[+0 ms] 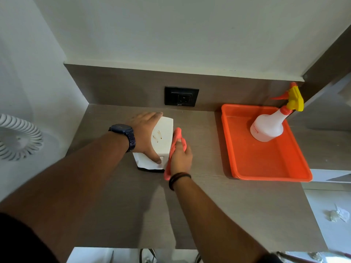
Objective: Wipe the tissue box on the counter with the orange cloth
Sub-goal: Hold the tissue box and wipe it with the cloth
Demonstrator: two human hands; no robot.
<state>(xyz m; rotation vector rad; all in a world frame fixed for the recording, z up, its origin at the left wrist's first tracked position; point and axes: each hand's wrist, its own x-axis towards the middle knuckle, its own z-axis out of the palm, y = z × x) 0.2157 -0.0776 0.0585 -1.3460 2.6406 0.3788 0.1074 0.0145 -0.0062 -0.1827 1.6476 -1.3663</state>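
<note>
A white tissue box [163, 136] with small brown stains on top sits on the grey-brown counter [209, 205], a white tissue sticking out at its near end. My left hand [146, 135] grips the box from the left, fingers over its far end and thumb at the near end. My right hand [181, 155] holds the orange cloth [175, 141] pressed against the box's right side.
An orange tray [266, 164] stands to the right, holding a white spray bottle [269, 126] with a yellow and orange trigger. A black wall socket [181, 96] is behind the box. A white fan [17, 137] is at the left. Crumpled tissue [338, 215] lies lower right.
</note>
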